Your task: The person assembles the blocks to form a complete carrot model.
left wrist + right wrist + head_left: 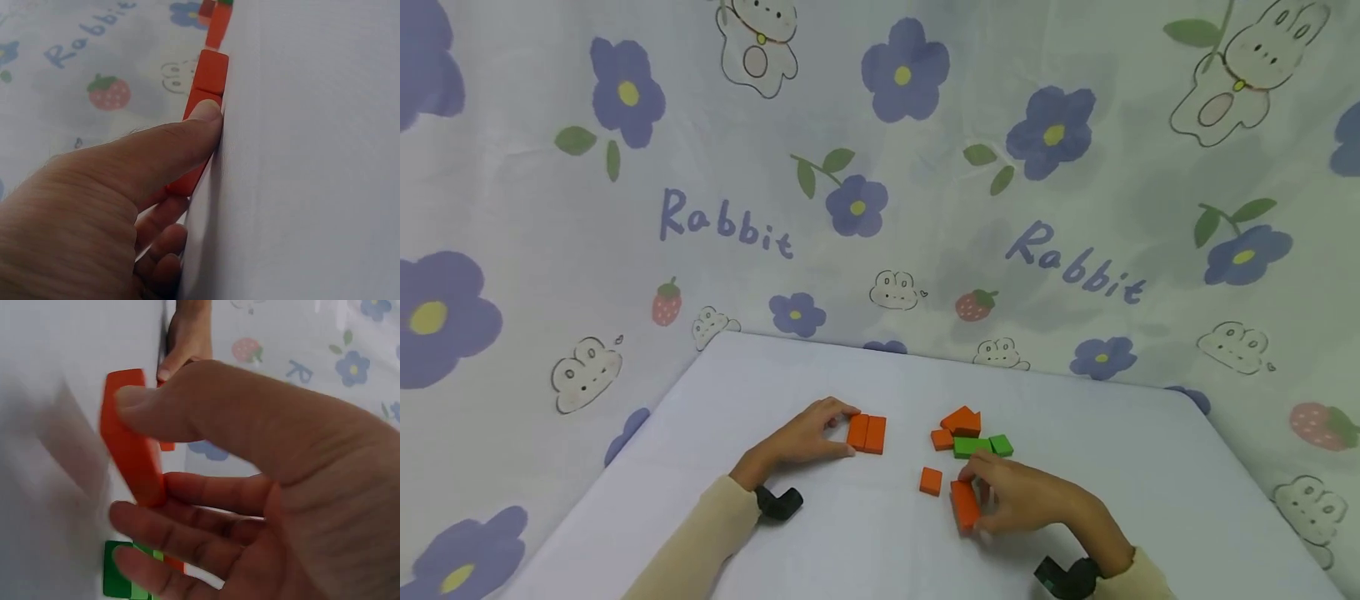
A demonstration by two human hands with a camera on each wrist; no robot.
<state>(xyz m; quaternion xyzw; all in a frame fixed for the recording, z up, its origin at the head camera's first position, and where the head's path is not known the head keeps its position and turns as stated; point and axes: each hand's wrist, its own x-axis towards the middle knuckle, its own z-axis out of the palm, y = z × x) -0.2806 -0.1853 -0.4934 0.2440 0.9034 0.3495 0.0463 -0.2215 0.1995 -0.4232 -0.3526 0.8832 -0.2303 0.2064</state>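
Two orange rectangular blocks lie side by side on the white table. My left hand point(805, 436) pinches the left orange block point(857, 433) of this pair between thumb and fingers, and the right orange block point(876, 435) sits right against it. In the left wrist view the thumb presses the near end of the held block point(186, 181). Over to the right, my right hand point(1021, 495) grips another orange rectangular block point(964, 506) by its two ends. The right wrist view shows this block point(128, 453) tilted, with the thumb on one end and fingertips at the other.
A small orange cube point(931, 481) lies just left of the right hand's block. Behind that hand are a green rectangular block point(971, 447), a green cube point(1001, 445), a small orange block point(942, 439) and orange pointed pieces point(962, 421). A patterned cloth point(917, 250) hangs behind the table.
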